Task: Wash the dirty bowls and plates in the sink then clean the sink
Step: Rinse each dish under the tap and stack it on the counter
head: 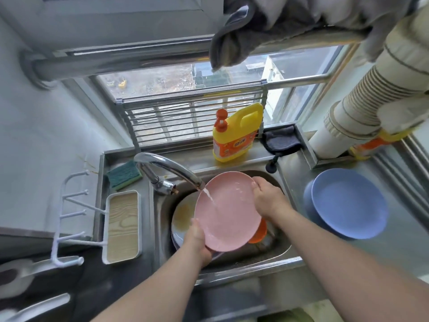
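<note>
Both hands hold one pink plate [226, 211] tilted over the steel sink [282, 251] at the frame's centre: my left hand [197, 238] grips its lower rim, thumb on the face, and my right hand [267, 197] clasps the upper right rim with curled fingers. It is round, smooth and matte, shallow in the middle. Water [211, 198] runs in a thin stream from the curved chrome tap [169, 169] onto its face.

Under it in the basin lie a dirty plate [183, 219] smeared brown and something orange [260, 232], mostly hidden. On the steel counter at the right, two blue plates [348, 203] are stacked, the lower one showing only its edge.

At lower left a white tray [123, 225] with a wood-grain floor sits beside a white hook rack [69, 212]. Behind the tap, a green and yellow sponge [124, 174] lies flat. Further back on the ledge stands a yellow detergent jug [235, 133] with an orange pump and orange label, its writing too blurred to read. A dark folded cloth [281, 140] lies just right of it. A steel bar rack [192, 115] stands against the window.
</note>
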The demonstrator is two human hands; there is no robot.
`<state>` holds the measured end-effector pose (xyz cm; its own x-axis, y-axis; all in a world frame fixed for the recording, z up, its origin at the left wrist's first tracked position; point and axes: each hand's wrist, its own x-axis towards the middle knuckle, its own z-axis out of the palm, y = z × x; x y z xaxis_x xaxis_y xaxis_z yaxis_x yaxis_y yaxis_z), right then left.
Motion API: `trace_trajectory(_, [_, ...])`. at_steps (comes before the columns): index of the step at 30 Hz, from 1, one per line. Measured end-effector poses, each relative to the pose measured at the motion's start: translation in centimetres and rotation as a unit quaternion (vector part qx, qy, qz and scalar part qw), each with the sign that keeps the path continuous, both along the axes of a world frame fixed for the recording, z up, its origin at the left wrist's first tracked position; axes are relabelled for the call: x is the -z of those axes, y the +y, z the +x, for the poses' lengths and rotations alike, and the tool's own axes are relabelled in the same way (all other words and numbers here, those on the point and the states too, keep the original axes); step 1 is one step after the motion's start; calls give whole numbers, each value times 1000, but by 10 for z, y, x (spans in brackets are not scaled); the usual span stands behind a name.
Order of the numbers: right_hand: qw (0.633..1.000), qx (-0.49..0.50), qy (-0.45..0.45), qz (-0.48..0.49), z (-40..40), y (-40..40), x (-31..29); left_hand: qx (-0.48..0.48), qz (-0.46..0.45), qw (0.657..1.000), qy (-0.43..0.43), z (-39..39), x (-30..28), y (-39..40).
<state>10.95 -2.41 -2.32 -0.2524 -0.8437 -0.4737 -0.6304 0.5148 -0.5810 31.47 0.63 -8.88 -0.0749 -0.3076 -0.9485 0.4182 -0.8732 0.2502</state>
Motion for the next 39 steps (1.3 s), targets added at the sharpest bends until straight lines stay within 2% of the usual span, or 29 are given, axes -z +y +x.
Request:
trace_trajectory(2, [999, 15, 19, 42, -16, -5, 3, 36, -4, 999, 31, -7, 3, 0])
trace_trajectory(4, [996, 57, 2, 72, -28, 0, 14, 49, -5, 998, 50, -11, -10, -4])
trace_trajectory(7, [984, 145, -62, 82, -30, 19, 39, 55, -55, 996, -35, -5, -21, -22])
trace_trajectory(9, [966, 195, -139, 98, -13, 34, 53, 76, -91, 988, -99, 7, -31, -36])
trace_trajectory(12, [932, 232, -255, 114, 29, 46, 67, 136, -202, 951, -188, 30, -46, -50])
trace_trajectory(15, [917, 271, -281, 82, 70, 42, 77, 135, -310, 910, -241, 52, -57, -52])
trace_trajectory(17, [929, 280, -241, 36, 89, 35, 63, 104, -337, 901, -253, 62, -55, -45])
trace_trajectory(19, [948, 258, -188, -8, 92, 27, 50, 44, -317, 913, -252, 73, -41, -38])
trace_trajectory(21, [964, 211, -153, -55, 86, 17, 28, -16, -264, 942, -204, 77, -27, -30])
trace_trajectory(23, [979, 145, -113, -89, 71, 6, 12, -69, -208, 970, -110, 68, -16, -19])
trace_trajectory(25, [988, 85, -74, -106, 56, -4, -8, -101, -154, 983, -22, 48, -10, -8])
trace_trajectory(28, [998, 31, -23, -57, 39, -19, -31, -132, -55, 987, 72, 12, -16, 3])
trace_trajectory(30, [1000, 12, 13, 6, 29, -35, -36, -129, -15, 987, 100, -5, -26, 8])
trace_trajectory(33, [993, 7, 57, 108, 14, -45, -28, -95, -8, 992, 81, -14, -39, 8])
trace_trajectory(36, [984, 93, -11, 152, -6, -28, 6, -33, -22, 998, 58, -4, -50, -1])
trace_trajectory(39, [960, 181, -102, 190, -1, 9, 31, 69, -96, 993, 23, 19, -54, -23])
